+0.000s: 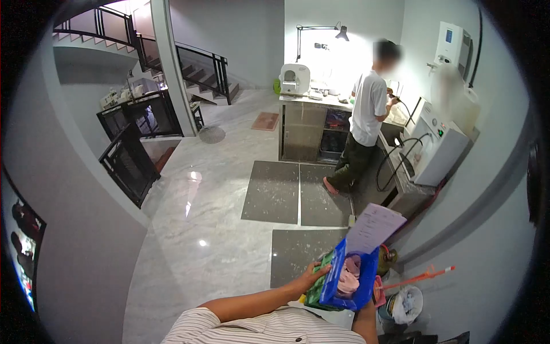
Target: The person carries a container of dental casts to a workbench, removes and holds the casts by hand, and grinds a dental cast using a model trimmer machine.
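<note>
A blue plastic tray (368, 286) is held in front of my body, tilted, with a green tray (314, 297) against its left side and underneath. Inside the blue one lie pink moulded pieces (348, 281) that look like dental casts. A written paper slip (375, 226) stands up from its far end. My left hand (315, 274) is closed around the left side of the trays, thumb towards the blue rim. At the near right corner my right hand (366, 311) supports the blue tray; its fingers are hidden beneath.
A person in a white shirt (366, 106) works at the counter (301, 129) ahead. Dark mats (270, 192) lie on the floor. On my right are a white bucket (408, 304), an orange-handled stick (421, 277) and a white machine (438, 143). Stairs with black railings (203, 69) rise at the back left.
</note>
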### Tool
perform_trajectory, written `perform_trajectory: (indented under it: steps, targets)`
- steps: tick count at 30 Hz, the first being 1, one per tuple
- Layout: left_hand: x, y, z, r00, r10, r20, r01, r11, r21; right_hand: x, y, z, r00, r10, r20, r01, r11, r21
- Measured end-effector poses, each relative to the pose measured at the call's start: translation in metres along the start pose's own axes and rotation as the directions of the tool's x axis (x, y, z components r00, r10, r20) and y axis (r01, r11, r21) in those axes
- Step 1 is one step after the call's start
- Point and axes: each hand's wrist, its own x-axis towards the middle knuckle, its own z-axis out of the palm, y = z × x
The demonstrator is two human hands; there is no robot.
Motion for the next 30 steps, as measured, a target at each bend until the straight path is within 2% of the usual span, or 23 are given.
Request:
perform_trajectory:
  steps: [4, 5, 8, 9, 12, 13, 16, 17, 18, 22, 24, 26, 27, 28, 30]
  targets:
    - [0.057, 0.076, -0.054, 0.998, 0.044, -0.036, -0.048, 0.992, -0.119, 0.13, -0.041, 0.03, 0.992, 0.044, 0.116, -0.039, 0.998, -0.045]
    - [0.061, 0.108, -0.065, 0.994, 0.051, -0.092, -0.064, 0.987, -0.148, 0.166, -0.05, 0.039, 0.988, 0.052, 0.146, -0.044, 0.998, -0.054]
    - [0.134, 0.137, -0.122, 0.993, 0.021, -0.12, -0.03, 0.997, -0.072, 0.267, -0.071, 0.063, 0.977, 0.053, 0.207, -0.038, 0.997, -0.074]
    - [0.161, 0.147, -0.137, 0.994, 0.109, -0.027, -0.113, 0.972, -0.206, 0.297, -0.078, 0.069, 0.977, 0.048, 0.206, -0.034, 0.997, -0.073]
    - [0.209, 0.216, -0.172, 1.0, 0.018, -0.019, -0.021, 0.992, -0.121, 0.351, -0.091, 0.067, 0.991, 0.031, 0.126, -0.028, 0.999, -0.029]
    - [0.268, 0.205, -0.201, 0.988, 0.016, 0.151, 0.007, 0.988, -0.154, 0.363, -0.096, 0.063, 0.996, 0.022, 0.089, -0.021, 1.0, -0.006]
    - [0.325, 0.258, -0.202, 0.989, 0.081, 0.125, -0.066, 0.991, -0.118, 0.401, -0.117, 0.052, 1.0, -0.011, -0.015, 0.011, 0.999, 0.035]
    - [0.349, 0.27, -0.21, 0.971, 0.056, 0.231, -0.026, 0.991, -0.133, 0.415, -0.126, 0.048, 0.998, -0.03, -0.052, 0.033, 0.998, 0.053]
    - [0.372, 0.289, -0.218, 0.973, -0.03, 0.229, 0.033, 0.999, -0.008, 0.435, -0.138, 0.043, 0.995, -0.049, -0.085, 0.054, 0.996, 0.064]
    - [0.419, 0.373, -0.226, 0.942, -0.165, 0.293, 0.119, 0.978, 0.17, 0.512, -0.187, 0.02, 0.974, -0.134, -0.184, 0.152, 0.984, 0.09]
    - [0.478, 0.393, -0.246, 0.949, -0.214, 0.231, 0.157, 0.958, 0.24, 0.559, -0.213, 0.007, 0.968, -0.157, -0.197, 0.178, 0.98, 0.091]
    - [0.534, 0.418, -0.263, 0.96, -0.105, 0.26, 0.085, 0.992, 0.089, 0.611, -0.238, -0.004, 0.969, -0.158, -0.191, 0.176, 0.981, 0.079]
    - [0.554, 0.444, -0.272, 0.963, -0.054, 0.266, 0.028, 0.995, 0.098, 0.639, -0.253, -0.006, 0.971, -0.163, -0.175, 0.178, 0.981, 0.073]
    - [0.578, 0.465, -0.286, 0.967, -0.135, 0.218, 0.098, 0.981, 0.169, 0.663, -0.265, -0.008, 0.973, -0.16, -0.166, 0.174, 0.982, 0.074]
    - [0.612, 0.507, -0.302, 0.978, 0.037, 0.205, -0.064, 0.99, 0.125, 0.722, -0.295, -0.01, 0.98, -0.16, -0.118, 0.17, 0.983, 0.073]
